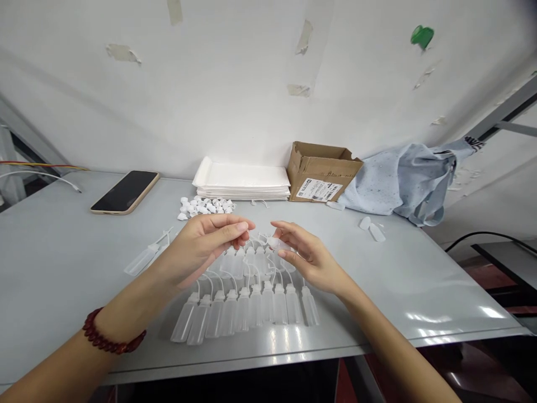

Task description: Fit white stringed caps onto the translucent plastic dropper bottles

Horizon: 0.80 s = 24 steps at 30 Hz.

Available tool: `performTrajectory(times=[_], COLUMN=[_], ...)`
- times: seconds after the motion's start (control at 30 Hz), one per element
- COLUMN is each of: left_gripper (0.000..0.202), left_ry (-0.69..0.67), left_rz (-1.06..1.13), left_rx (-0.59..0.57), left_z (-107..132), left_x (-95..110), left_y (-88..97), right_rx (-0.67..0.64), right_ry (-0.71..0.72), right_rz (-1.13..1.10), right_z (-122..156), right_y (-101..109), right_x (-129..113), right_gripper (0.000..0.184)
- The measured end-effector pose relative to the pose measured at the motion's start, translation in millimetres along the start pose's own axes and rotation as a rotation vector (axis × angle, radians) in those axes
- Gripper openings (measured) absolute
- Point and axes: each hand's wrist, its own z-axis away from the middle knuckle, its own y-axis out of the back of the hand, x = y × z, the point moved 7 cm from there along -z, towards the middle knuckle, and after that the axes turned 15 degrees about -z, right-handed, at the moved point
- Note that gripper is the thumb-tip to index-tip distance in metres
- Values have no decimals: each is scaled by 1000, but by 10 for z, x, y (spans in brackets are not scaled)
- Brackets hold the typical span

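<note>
My right hand (312,254) grips a small translucent plastic bottle (279,244) between thumb and fingers, its narrow end pointing left. My left hand (213,243) is closed in a pinch just left of that bottle; whatever sits between its fingertips is too small to make out. Below both hands lies a front row of translucent squeeze bottles (243,310) with thin curved tubes on their tops. Behind them is a second group of the same bottles (239,263), partly covered by my hands. Further left, another tubed bottle (142,259) lies beside my left wrist.
A pile of small white caps (205,206) sits before stacked white padded envelopes (243,180). An opened cardboard box (323,170) and light blue cloth (394,179) stand at the right. A phone (126,192) lies left; loose translucent pieces (376,232) lie right.
</note>
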Motion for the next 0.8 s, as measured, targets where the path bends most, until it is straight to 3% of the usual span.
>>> performTrajectory(times=[0.4,0.8], left_gripper=[14,13], left_ry=[52,87], left_rz=[134,226], left_rx=[-92,-100], left_z=[-19,-18], left_x=[-41,-50], left_y=[-100,-114], right_rx=[-71,-46], right_ry=[51,16], right_rz=[102,2], right_z=[-12,-3], right_y=[-96,-74], right_x=[-71,-38], right_gripper=[42,41])
